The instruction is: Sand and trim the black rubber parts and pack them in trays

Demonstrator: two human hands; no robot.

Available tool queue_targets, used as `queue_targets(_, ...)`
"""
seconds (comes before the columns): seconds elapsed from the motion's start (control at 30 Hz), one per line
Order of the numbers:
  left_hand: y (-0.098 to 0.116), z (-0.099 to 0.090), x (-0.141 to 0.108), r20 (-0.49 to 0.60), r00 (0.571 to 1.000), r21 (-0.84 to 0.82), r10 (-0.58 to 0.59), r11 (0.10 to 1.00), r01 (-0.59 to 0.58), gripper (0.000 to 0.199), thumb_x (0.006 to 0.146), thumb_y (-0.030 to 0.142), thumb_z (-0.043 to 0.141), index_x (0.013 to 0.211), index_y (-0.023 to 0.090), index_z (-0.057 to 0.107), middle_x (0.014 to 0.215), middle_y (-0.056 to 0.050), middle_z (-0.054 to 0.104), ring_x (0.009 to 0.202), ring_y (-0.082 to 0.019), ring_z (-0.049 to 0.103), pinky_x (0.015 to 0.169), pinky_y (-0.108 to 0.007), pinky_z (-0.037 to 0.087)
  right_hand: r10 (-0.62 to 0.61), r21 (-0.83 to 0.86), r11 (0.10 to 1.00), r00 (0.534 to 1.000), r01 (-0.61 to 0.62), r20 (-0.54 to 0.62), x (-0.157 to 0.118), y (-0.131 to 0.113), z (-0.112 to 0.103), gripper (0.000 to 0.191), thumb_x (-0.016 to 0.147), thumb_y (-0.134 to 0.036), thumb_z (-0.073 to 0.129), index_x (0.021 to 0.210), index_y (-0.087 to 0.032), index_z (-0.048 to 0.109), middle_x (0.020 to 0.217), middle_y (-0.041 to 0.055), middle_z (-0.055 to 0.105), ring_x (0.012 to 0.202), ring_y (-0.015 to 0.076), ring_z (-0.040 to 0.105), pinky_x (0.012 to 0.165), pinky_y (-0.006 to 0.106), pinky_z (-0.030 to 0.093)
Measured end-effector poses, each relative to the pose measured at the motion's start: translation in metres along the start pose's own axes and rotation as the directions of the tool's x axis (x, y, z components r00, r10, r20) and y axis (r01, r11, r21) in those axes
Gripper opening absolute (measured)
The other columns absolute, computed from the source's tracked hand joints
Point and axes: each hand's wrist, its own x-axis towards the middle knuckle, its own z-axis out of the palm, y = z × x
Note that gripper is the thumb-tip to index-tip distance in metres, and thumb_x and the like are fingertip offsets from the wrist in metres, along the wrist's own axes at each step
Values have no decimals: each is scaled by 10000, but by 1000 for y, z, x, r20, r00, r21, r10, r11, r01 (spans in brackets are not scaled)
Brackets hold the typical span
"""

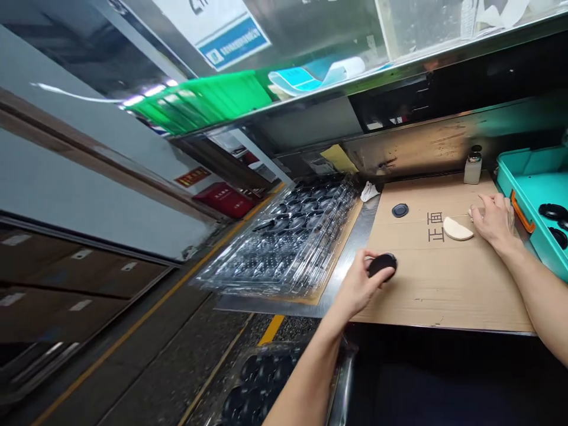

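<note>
left hand (357, 284): fingers (364, 259) curled around black oval disc (382, 265), long axis across the hand, near front edge of bench (338, 290). right hand (494, 222): fingers spread, open, just beside cream half-moon foam pad (458, 229) near back edge. on cardboard sheet (444, 290): dark oval pad (400, 210), nearer left hand. at right corner: teal tray (510, 171) with black discs (552, 212).
</note>
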Motion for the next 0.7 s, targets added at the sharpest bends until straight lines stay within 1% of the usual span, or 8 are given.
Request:
queue_targets(0.1,-19,-19,14,-88,995,198,-37,979,53,348,814,482,697,976,209,553,740,27,643,532,-144,582,591,-282,461,-58,37,997,997,60,-41,2,-18,-9,414,953,-358,477,1262,-170,678,1263,165,604,1120,336,517,935,466,413)
queue_targets(0.2,-24,-20,29,-63,998,399,-9,916,34,315,856,500,619,946,198,615,832,-39,707,663,-198,659,681,-318,497,-133,98,986,990,137,-50,7,-47,-35,363,957,-304,463,1193,-168,704,1236,156,617,1106,322,538,933,453,413)
queue_targets(0.33,-22,-15,31,5,998,624,62,780,-52,510,886,581,503,1089,151,684,1165,-174,716,1103,-324,672,984,-417,489,-294,183,934,950,308,-102,-21,-68,-116,331,975,-302,480,1200,-214,705,1247,125,629,1125,298,571,944,450,437)
queue_targets(0.43,-23,-15,27,-13,993,696,121,714,-78,735,838,698,445,1287,144,620,1381,-191,620,1327,-390,557,1127,-486,413,-277,180,931,937,316,-212,-88,-58,-178,286,958,-303,536,1185,-310,710,1155,78,664,1085,274,609,940,460,479)
queue_targets(0.53,-30,-14,41,29,993,716,119,690,-103,815,698,792,555,1374,337,523,1451,-24,600,1373,-406,518,1153,-516,393,-45,134,983,878,123,-476,-177,-27,-203,277,933,-296,569,1184,-338,679,1065,68,666,990,258,646,866,440,534)
queue_targets(0.57,-33,-12,48,110,990,698,93,701,-144,787,648,810,589,1330,425,519,1399,52,633,1320,-383,569,1135,-501,416,125,134,989,819,-60,-559,-206,-9,-204,287,942,-287,547,1204,-313,660,1095,89,655,1001,268,649,862,448,543)
queue_targets(0.63,-32,-7,58,188,981,665,56,728,-169,667,573,827,597,1161,515,560,1204,151,707,1182,-349,656,1088,-485,456,397,153,898,611,-413,-685,-255,34,-199,306,970,-331,490,1227,-243,631,1164,148,614,987,280,649,819,453,556)
queue_targets(0.7,-22,-2,61,210,977,638,37,752,-166,569,529,818,591,1007,509,603,1016,166,736,1091,-343,687,1065,-491,471,569,162,759,523,-631,-635,-288,82,-191,438,927,-439,565,1291,-195,580,1258,187,584,1012,285,636,821,449,558)
